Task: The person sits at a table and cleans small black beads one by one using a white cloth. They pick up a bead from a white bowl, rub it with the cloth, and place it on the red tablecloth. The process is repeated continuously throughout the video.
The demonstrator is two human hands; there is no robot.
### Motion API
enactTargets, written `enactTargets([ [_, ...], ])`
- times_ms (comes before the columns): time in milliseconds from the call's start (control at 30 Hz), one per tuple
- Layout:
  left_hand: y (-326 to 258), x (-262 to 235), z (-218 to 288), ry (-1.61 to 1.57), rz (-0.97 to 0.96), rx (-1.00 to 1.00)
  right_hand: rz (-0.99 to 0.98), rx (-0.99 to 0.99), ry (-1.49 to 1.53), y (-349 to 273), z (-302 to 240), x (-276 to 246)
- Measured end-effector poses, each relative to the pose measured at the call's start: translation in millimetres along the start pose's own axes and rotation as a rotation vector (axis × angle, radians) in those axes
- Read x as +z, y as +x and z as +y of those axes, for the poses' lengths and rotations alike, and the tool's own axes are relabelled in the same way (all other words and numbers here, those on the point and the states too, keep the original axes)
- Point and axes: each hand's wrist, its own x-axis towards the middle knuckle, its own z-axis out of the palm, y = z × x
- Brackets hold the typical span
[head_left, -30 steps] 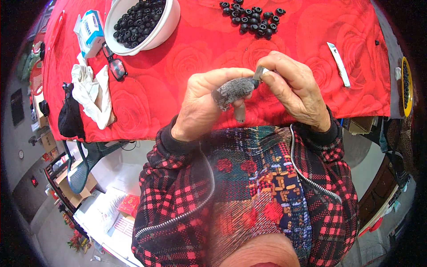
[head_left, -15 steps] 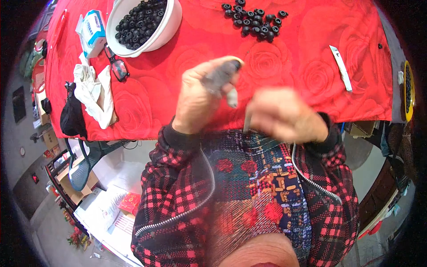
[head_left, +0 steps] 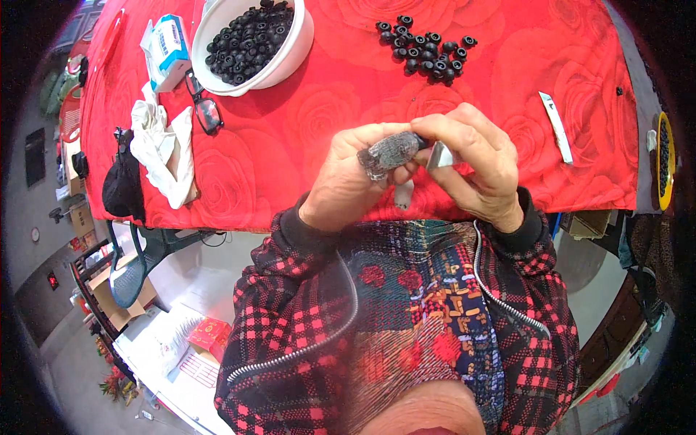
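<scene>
In front of my chest, just past the table's near edge, both hands meet. My left hand (head_left: 348,163) is closed, pinching a small black round part (head_left: 419,142) at its fingertips. A worn grey cover (head_left: 391,154) wraps its thumb, and a pale cover (head_left: 404,194) shows on a finger below. My right hand (head_left: 478,163) is closed on a flat silvery blade (head_left: 439,156), held beside the black part. Its fingers partly hide the black part. Farther off lies a loose cluster of similar black parts (head_left: 428,52), each with a hole.
A white bowl (head_left: 301,51) full of black parts stands at the far left. Beside it are a blue-and-white box (head_left: 168,54), eyeglasses (head_left: 208,114), white gloves or cloth (head_left: 163,148) and a black item (head_left: 123,185). A narrow white strip (head_left: 555,127) lies right; a yellow-rimmed tray (head_left: 662,192) stands beyond.
My right hand has moved up and inward, from a blur near the table edge to meeting my left hand. The blade is now beside the black part. The view has shifted slightly.
</scene>
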Motion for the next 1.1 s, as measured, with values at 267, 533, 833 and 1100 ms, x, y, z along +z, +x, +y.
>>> enactTargets([
  [267, -2.3, -2.8, -7.9, -0.129, -0.036, -0.023, 0.103, -0.218, -0.199, -1.2, -5.8, 3.6],
  [533, -5.5, 0.7, 0.6, 0.171, 0.06, 0.155, -0.092, 0.223, 0.079, 3.2, -11.8, -15.3],
  [833, -3.0, -3.2, -0.3, 0.159, 0.037, 0.124, -0.181, 0.168, -0.074, 7.8, -2.2, -16.4],
  [1100, -1.0, -6.5, -3.0, 0.081, 0.021, 0.095, -0.225, 0.16, -0.021, 7.2, 5.0, -18.3],
])
